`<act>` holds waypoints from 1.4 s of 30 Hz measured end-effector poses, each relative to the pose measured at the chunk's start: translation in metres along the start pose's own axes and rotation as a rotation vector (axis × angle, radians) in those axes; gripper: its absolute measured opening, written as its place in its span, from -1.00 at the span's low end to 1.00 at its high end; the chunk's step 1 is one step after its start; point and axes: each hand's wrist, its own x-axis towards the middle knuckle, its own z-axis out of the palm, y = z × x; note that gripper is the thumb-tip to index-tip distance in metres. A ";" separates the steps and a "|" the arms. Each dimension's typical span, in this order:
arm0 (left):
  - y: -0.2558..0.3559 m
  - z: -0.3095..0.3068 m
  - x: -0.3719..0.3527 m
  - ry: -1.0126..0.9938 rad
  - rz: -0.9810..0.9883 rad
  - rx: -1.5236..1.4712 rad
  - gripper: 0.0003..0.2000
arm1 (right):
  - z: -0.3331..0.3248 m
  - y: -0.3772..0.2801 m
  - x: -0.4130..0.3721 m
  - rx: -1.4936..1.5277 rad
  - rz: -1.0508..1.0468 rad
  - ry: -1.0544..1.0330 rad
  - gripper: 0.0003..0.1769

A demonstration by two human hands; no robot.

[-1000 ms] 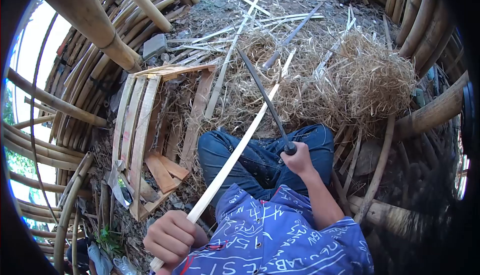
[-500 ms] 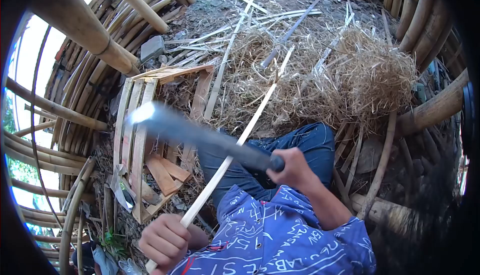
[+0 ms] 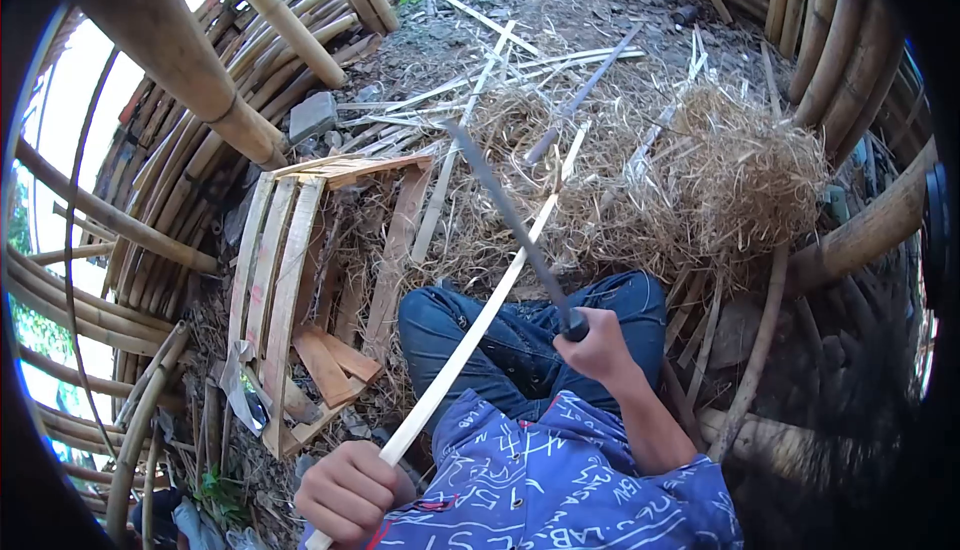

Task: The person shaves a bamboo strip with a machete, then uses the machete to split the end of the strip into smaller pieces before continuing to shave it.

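A long pale bamboo strip [image 3: 462, 353] runs from my lap up and away to the right, its far end over a heap of shavings. My left hand [image 3: 350, 495] is wrapped round its near end, low in the view. In my right hand [image 3: 594, 345] is the dark handle of a machete [image 3: 507, 212], held over my crossed legs. The narrow edge of its blade faces me and points up and left, crossing over the strip about midway along.
Curly shavings [image 3: 740, 170] pile up in front and to the right. A broken wooden crate [image 3: 262, 280] stands at the left near a grey block [image 3: 313, 116]. Thin split strips [image 3: 465, 115] lie beyond. Bamboo poles [image 3: 180, 40] enclose both sides.
The machete has swung from pointing left, blurred and flat side showing, to pointing up and away, edge-on. My right hand has shifted slightly right; the left still grips the strip.
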 end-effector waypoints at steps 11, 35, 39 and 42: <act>0.007 0.001 -0.020 0.009 -0.101 -0.004 -0.38 | -0.027 0.039 0.039 -0.211 0.100 -0.057 -0.78; -0.031 -0.016 -0.031 0.411 -0.059 0.230 -0.34 | 0.027 0.104 0.007 0.202 0.314 0.044 -0.78; -0.030 -0.023 -0.040 0.743 -0.010 0.235 -0.41 | 0.038 0.102 -0.005 0.167 0.242 0.049 -0.79; -0.029 -0.026 -0.052 0.906 0.024 0.272 -0.41 | 0.043 0.097 -0.009 0.159 0.187 0.073 -0.77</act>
